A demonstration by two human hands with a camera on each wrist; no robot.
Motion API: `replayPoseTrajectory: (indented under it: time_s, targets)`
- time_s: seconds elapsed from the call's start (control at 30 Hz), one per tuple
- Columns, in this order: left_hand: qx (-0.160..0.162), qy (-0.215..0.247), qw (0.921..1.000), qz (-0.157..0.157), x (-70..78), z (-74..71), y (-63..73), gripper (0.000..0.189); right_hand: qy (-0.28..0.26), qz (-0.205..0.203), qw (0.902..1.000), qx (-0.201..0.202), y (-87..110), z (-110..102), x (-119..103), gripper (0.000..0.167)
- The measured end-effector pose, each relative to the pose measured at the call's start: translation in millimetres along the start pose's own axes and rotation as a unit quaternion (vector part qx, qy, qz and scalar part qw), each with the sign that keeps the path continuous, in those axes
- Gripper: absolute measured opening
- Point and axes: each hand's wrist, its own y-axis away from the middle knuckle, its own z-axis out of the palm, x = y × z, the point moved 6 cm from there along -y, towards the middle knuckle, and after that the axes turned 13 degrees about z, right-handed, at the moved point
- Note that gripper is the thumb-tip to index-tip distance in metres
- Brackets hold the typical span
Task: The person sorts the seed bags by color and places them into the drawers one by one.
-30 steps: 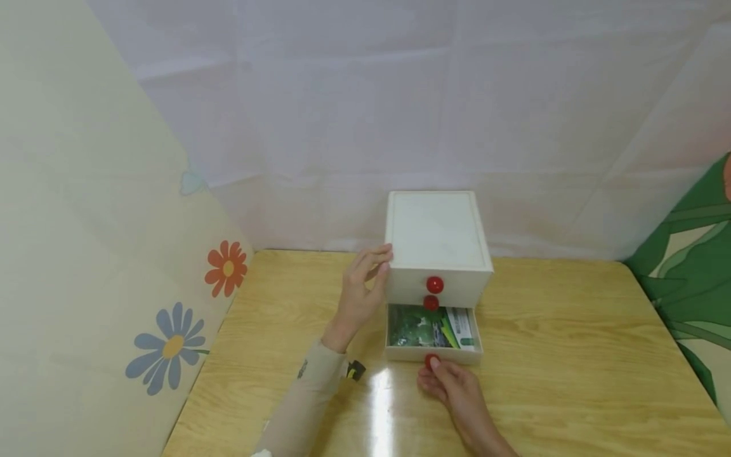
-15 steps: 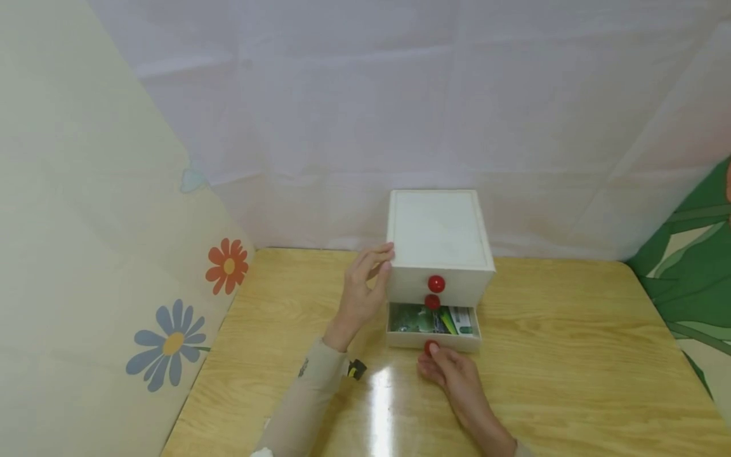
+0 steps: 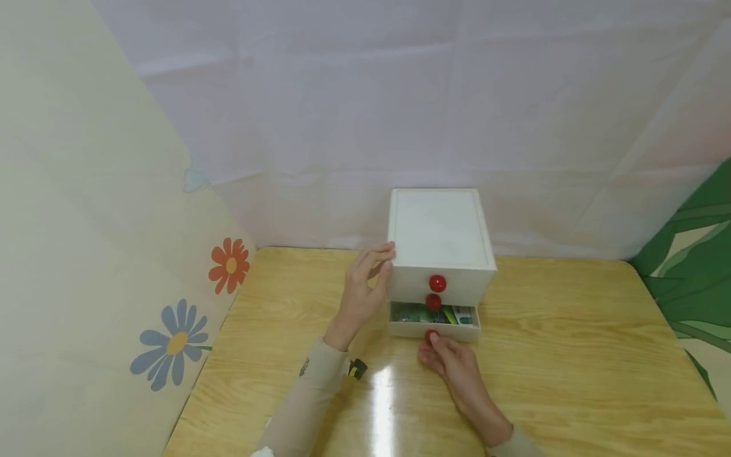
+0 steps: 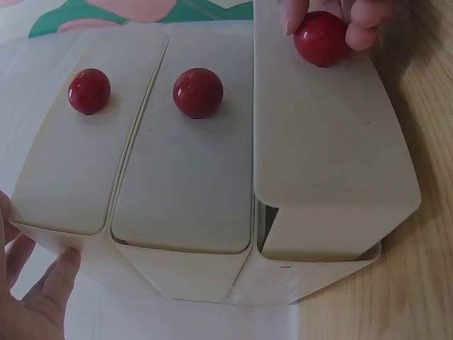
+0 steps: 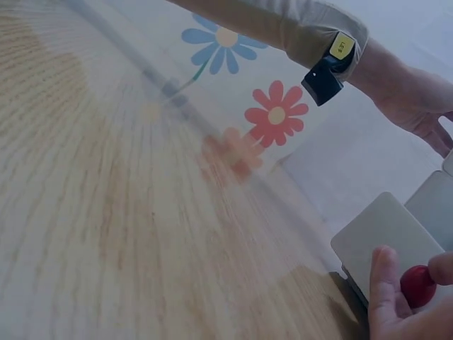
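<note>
A small white cabinet [image 3: 440, 228] stands on the table with three drawers, each with a round red knob. Its bottom drawer [image 3: 400, 329] is partly out, and green and white packets [image 3: 422, 313] show inside. My right hand [image 3: 459, 374] pinches the bottom drawer's red knob [image 4: 323, 40] between thumb and fingers. Against the cabinet's upper left side rest the fairly straight fingers of my left hand [image 3: 363, 289]. In the left wrist view, the top knob [image 4: 90, 91] and middle knob [image 4: 198, 93] sit on closed drawer fronts.
The wood-grain table [image 3: 571, 355] reaches to a pale cloth backdrop [image 3: 342, 114] close behind the cabinet. A flower-printed panel [image 3: 85, 254] borders the left side, and a green leaf-printed one [image 3: 697, 266] the right. A small black wrist device [image 5: 333, 67] sits on the left sleeve.
The bottom drawer has slid inward, so less of its contents shows. My right hand has moved forward with the knob, while my left hand has stayed at the cabinet's side.
</note>
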Motion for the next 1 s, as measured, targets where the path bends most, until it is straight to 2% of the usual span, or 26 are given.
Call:
replayPoseTrajectory:
  time_s: [0.37,0.63,1.0]
  targets:
    - [-0.006,0.000,1.0000,0.006,-1.8,-1.0,-0.5,0.019,0.001,-0.017,0.9998,-0.008,-12.3,3.9,-10.6,0.038]
    - [-0.009,-0.001,1.0000,-0.002,-2.0,0.2,1.0,0.020,0.017,-0.010,0.9997,-0.010,-20.0,2.2,-14.0,0.040]
    - [-0.007,0.001,1.0000,-0.006,-3.3,0.0,1.9,0.021,0.006,-0.020,0.9997,-0.017,-30.0,3.4,-18.6,0.040]
